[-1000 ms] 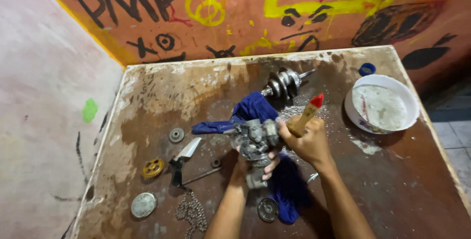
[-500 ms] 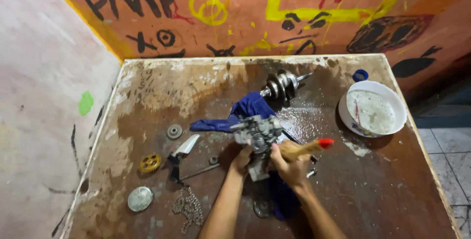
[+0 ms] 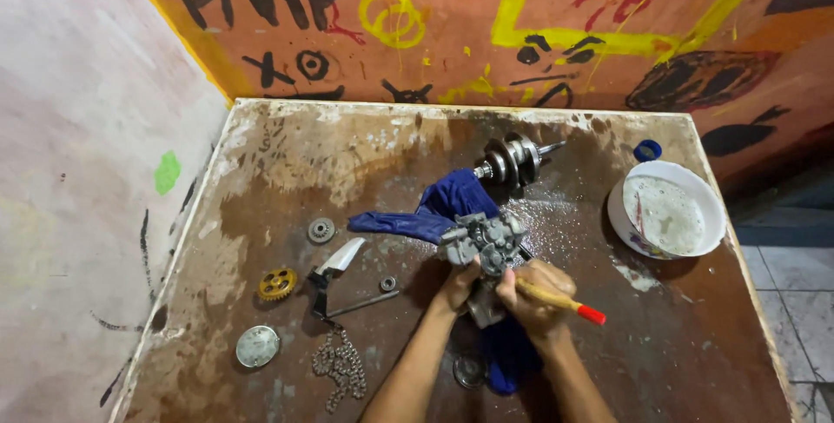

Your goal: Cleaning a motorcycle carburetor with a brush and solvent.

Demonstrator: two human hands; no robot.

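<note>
While our left hand (image 3: 458,284) steadies the metal engine part (image 3: 483,245) on the blue rag (image 3: 452,206) mid-tabletop, right-hand fingers (image 3: 532,288) are clamped on a brush (image 3: 560,301) (wet surface, so it could slip).

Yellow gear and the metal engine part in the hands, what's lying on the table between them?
In the head view, between the yellow gear and the metal engine part lie a black tool with a white blade and a small dark ring.
</note>
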